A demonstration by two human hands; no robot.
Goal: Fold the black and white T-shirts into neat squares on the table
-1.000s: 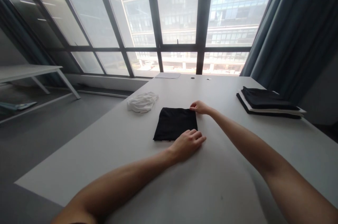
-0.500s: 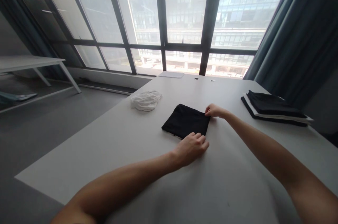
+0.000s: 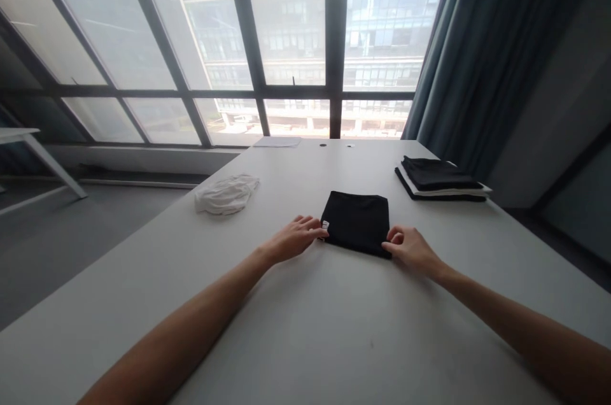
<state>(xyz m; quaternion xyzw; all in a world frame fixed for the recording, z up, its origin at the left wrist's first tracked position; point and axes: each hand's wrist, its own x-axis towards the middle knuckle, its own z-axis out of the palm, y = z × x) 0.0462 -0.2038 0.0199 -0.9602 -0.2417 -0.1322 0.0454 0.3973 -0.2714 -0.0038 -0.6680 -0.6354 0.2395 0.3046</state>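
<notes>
A black folded garment [image 3: 358,220] lies flat on the white table [image 3: 305,328], with a small white tag at its near left corner. My left hand [image 3: 294,238] rests on the table with its fingers stretched out, and the fingertips touch that near left corner. My right hand [image 3: 411,247] is at the near right corner, fingers curled, thumb and forefinger pinching the garment's edge.
A stack of folded black and white clothes [image 3: 436,177] sits at the table's right edge. A crumpled white cloth [image 3: 225,193] lies to the left, and a sheet of paper [image 3: 277,142] lies at the far edge. Behind are large windows and a dark curtain [image 3: 477,55].
The garment has been turned and shifted to the right. My right hand moved from its far corner to the near right corner, and my left hand now touches the near left corner. My view swung to the right.
</notes>
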